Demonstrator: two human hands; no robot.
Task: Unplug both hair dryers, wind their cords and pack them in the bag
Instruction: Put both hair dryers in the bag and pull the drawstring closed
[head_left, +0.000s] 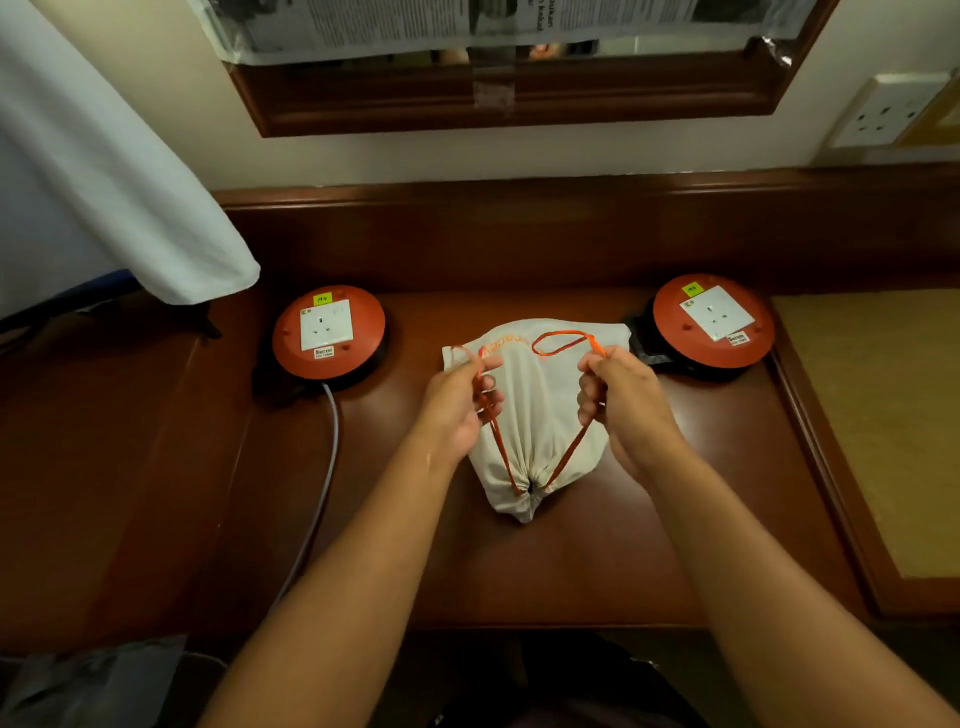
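The person is lying the cream bag (530, 415) on the wooden desk (571, 571) between two red socket reels (328, 336), mouth gathered toward them. The left hand (457, 410) and right hand (623, 400) are each gripping an orange drawstring (569, 454), apparently pulling outward to cinch it shut; the dryers, out of sight, are presumably inside.

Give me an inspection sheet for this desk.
Surface: brown desk.
Job's things: white bag lies cinched at its near end; dryers not seen.
Clutter: two red reels, sockets vacant.
Hands: left hand and right hand each grip an orange drawstring.
Cables: grey cable runs off left reel.
Surroundings: wall socket, mirror frame, white cloth.
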